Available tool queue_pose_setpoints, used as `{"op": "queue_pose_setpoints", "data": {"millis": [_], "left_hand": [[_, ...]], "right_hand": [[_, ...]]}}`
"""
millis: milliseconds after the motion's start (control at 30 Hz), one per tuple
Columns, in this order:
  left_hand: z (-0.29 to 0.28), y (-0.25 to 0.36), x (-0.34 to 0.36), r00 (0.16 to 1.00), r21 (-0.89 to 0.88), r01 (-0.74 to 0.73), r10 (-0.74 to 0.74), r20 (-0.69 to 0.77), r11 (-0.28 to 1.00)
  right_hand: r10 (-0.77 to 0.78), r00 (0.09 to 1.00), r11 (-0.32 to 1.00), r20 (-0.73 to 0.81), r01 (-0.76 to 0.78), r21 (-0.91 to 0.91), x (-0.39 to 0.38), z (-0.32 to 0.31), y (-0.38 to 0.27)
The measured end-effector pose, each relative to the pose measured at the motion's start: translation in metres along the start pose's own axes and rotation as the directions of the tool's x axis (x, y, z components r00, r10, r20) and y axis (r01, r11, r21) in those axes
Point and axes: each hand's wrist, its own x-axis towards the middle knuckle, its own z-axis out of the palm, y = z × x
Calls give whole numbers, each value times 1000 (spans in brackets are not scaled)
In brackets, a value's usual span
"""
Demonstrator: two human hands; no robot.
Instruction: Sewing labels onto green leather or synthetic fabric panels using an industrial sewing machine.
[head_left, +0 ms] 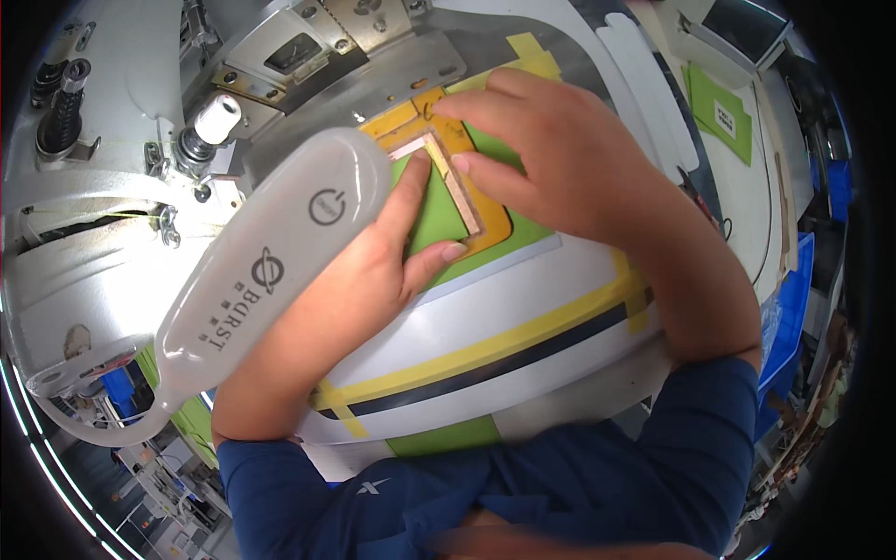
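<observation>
An orange template frame (491, 213) with a rectangular opening lies on a green sheet (530, 222) under the machine head. Inside the opening is a smaller green piece (435, 207), bordered by pale strips along its upper and right sides. My left hand (387, 247) rests with index finger and thumb spread, the index tip at the piece's upper edge and the thumb by the frame's lower side. Over the frame's right side arches my right hand (560, 154), index finger and thumb apart. Its index tip meets the frame near the top; the thumb tip is beside the pale strip.
A grey-white lamp (280, 252) on a bent neck blocks part of the left side. Metal machine brackets (308, 51) stand just beyond the template. Yellow tape (485, 341) crosses the white work surface (583, 280). At right are green sheets (723, 117) and a blue bin (789, 322).
</observation>
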Motion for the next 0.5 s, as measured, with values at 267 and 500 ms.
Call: {"op": "queue_pose_setpoints", "data": {"millis": [267, 500], "left_hand": [[7, 13, -3, 998, 36, 51, -50, -31, 998], [6, 11, -23, 999, 55, -33, 35, -21, 998]], "right_hand": [[-43, 999, 999, -16, 42, -34, -3, -1, -3], [-89, 982, 984, 164, 112, -138, -8, -2, -24]]}}
